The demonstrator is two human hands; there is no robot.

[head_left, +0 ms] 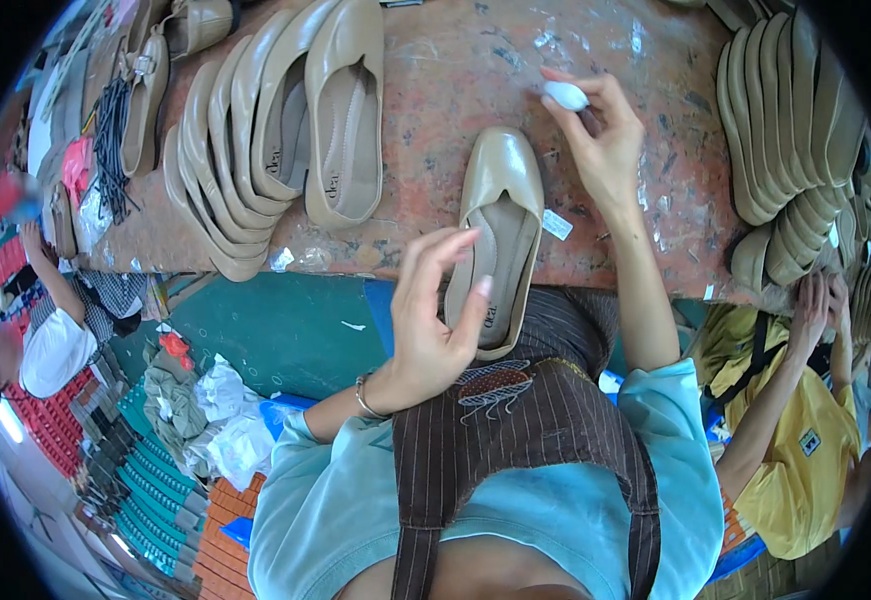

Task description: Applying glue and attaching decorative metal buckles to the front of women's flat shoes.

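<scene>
Beige shoe row (245,95): leaning together on the worktable (435,60), apart from the working spot;
Left hand (430,315): spreading its thumb and fingers over the left side of the single shoe (503,170); whether they are pressing, one cannot tell; good steadying is probably calling for even pressure along the rim, sparing the glossy toe;
Single shoe: lying toe away from the person, its heel overhanging the table's near edge; that overhang is likely needing support against tipping;
Pale label (556,224): lying just beside the shoe's right side; it is best staying clear of the sole;
Right hand (603,135): pinching a small white rounded piece (566,96) between thumb and fingers, beyond the toe's right; a light, controlled pinch is seeming wise;
Right shoe stack (785,110): nesting well apart, leaving elbow room.
</scene>
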